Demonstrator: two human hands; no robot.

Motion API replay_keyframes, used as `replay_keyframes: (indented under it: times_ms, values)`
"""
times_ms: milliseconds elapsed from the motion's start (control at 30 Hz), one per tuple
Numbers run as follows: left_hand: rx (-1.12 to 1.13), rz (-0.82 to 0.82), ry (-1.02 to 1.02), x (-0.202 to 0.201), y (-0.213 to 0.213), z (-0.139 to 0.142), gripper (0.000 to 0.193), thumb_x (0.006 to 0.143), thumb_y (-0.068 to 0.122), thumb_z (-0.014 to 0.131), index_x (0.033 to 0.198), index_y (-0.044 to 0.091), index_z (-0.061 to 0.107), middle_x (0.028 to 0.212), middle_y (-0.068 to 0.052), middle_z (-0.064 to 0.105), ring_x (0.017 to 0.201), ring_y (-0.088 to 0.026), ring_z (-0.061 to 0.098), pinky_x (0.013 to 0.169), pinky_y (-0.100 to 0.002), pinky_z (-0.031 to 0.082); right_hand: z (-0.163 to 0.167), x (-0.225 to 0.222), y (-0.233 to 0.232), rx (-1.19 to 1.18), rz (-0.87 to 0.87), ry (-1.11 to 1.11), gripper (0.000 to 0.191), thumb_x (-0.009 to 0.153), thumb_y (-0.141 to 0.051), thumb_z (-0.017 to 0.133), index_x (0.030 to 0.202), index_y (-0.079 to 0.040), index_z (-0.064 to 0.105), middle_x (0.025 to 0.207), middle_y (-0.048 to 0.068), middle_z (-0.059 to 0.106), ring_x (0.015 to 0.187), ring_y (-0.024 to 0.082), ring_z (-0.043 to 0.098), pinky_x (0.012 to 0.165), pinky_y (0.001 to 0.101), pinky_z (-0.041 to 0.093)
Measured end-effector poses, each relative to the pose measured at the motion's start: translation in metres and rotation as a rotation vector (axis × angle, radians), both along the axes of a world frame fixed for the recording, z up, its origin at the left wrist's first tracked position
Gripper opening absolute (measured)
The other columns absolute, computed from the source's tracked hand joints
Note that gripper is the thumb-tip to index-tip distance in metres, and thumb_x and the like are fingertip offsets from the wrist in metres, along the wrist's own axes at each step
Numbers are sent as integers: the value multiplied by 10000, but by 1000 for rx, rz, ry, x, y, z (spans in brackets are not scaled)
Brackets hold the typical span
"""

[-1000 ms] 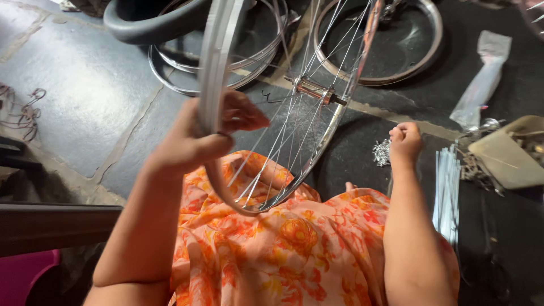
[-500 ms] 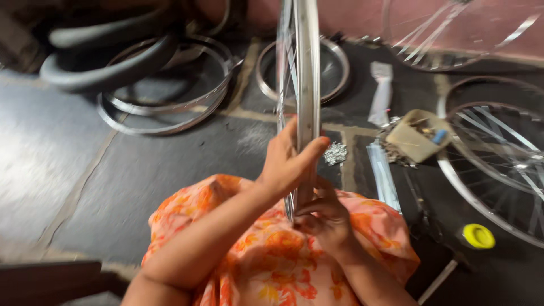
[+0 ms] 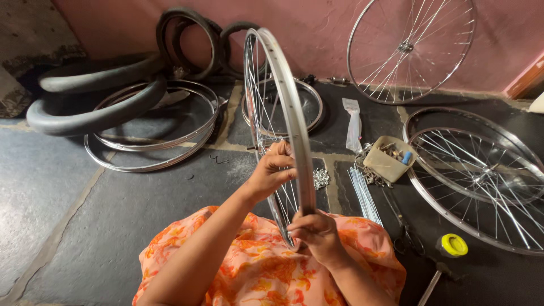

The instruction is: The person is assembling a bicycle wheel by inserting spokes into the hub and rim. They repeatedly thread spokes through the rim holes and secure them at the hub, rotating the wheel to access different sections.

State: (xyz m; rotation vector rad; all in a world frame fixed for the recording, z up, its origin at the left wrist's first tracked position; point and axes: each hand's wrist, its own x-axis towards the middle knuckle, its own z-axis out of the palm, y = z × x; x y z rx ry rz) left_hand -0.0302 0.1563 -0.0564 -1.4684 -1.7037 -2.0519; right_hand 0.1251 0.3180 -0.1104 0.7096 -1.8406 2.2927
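Left hand curls among the spokes, right hand pinches the rim at six o'clock; best keep the wheel upright.

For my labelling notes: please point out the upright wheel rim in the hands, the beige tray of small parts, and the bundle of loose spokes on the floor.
upright wheel rim (image 3: 289, 96), head view, on the metal outer band.
beige tray (image 3: 381, 165), head view, on its front wall.
bundle of loose spokes (image 3: 362, 195), head view, on the middle of the bundle.
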Motion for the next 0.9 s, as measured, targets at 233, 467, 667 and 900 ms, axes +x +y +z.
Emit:
replay_keyframes:
  times_ms: [233,467,667,900]
  values:
    - [-80,-68,-12,3,10,6,169,945,241,767,949,72,756,1018,4,615,1056,-176,531,996,-348,411,-4,-1,18,-40,29,-29,157,894,-129,798,940,17,759,882,69,641,808,165,634,757,301,537]
    - [12,-264,-228,8,7,8,130,1000,136,710,965,11,716,1103,-25,648,1053,-142,589,952,-318,473,7,6,12,-62,53,-132,136,885,-137,817,950,-31,762,965,93,644,891,175,630,805,339,536]
    - [227,-226,-421,4,11,8,117,1000,102,697,1015,-7,735,1081,-30,634,1004,-133,617,911,-299,517,60,21,19,23,86,144,80,918,-93,719,996,-76,710,1399,60,483,1251,154,507,970,299,481]
    - [344,-291,-468,12,18,-1,97,977,94,723,990,2,751,1095,-41,648,1039,-157,618,935,-322,517,116,20,22,359,-624,285,259,924,98,671,1120,-51,750,945,40,702,854,106,684,778,225,579]
